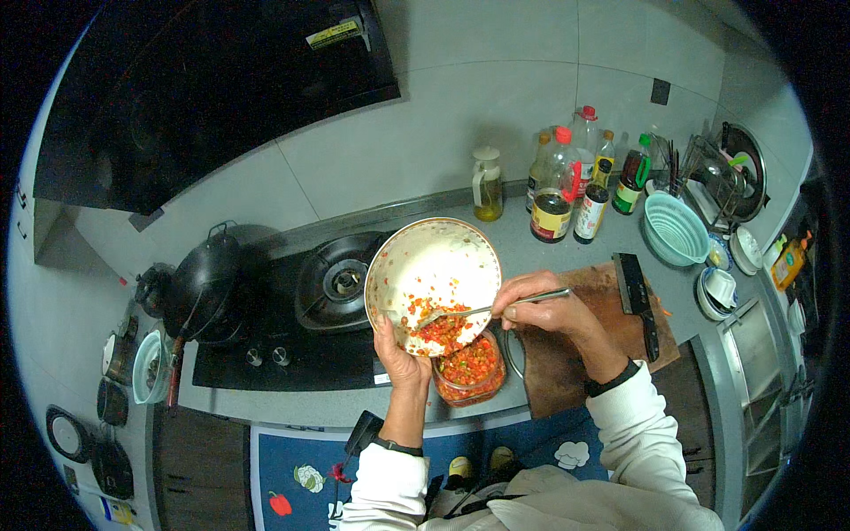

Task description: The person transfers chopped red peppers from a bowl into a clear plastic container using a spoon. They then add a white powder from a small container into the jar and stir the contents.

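My left hand (402, 352) grips the lower rim of a white patterned bowl (425, 259), which is tilted toward me. Chopped red and green chili (441, 328) lies in its lower part, with bits stuck to the wall. In my right hand (541, 305) is a metal spoon (471, 310), its tip in the chili inside the bowl. Below the bowl's lower right rim stands an open glass jar (469, 378) full of the same chopped chili. The bowl covers part of the jar's mouth.
A wooden cutting board (564, 358) with a cleaver (634, 292) lies at right. Behind are sauce bottles (554, 206), an oil jug (488, 186) and a green colander (676, 229). A gas stove (285, 318) with a black wok (206, 285) is at left; a range hood (212, 86) overhangs it.
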`<state>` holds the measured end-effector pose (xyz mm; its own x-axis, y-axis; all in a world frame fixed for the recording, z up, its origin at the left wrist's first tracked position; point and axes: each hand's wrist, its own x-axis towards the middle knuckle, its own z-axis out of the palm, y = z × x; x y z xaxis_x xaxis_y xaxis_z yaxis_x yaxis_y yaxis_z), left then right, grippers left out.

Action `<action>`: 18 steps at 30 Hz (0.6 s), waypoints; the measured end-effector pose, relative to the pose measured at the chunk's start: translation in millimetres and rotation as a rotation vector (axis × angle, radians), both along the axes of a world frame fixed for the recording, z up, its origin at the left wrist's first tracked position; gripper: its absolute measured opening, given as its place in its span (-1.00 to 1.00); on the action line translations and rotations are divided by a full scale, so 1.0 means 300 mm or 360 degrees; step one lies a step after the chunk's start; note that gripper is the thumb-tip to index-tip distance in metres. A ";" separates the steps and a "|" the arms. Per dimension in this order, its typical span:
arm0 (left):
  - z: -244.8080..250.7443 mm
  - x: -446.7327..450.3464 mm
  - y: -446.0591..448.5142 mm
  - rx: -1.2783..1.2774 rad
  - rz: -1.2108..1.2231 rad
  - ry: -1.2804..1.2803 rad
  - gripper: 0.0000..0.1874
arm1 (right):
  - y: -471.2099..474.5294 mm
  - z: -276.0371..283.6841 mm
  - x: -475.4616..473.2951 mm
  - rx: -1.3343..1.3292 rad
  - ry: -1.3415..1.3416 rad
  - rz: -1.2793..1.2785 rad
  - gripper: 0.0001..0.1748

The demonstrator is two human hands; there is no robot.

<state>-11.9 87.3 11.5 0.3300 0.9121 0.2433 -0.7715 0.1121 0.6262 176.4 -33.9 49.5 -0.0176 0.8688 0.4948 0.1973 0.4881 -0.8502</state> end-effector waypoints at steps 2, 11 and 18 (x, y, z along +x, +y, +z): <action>-0.001 0.001 0.003 -0.0034 0.0031 0.0010 -0.40 | -0.040 -0.009 0.009 -0.0108 0.0243 -0.0085 -0.84; -0.007 0.006 0.005 -0.0029 0.0021 -0.0040 -0.43 | -0.104 -0.170 -0.017 -0.0039 0.0696 -0.0499 -0.82; -0.010 0.010 0.009 0.0031 0.0071 -0.0039 -0.46 | -0.159 -0.233 -0.052 -0.0073 0.0895 -0.0483 -0.83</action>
<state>-8.8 90.1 8.4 0.2828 0.9207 0.2689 -0.7905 0.0650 0.6090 161.0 -81.5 -20.4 0.4838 0.8149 0.3193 -0.1612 0.4415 -0.8827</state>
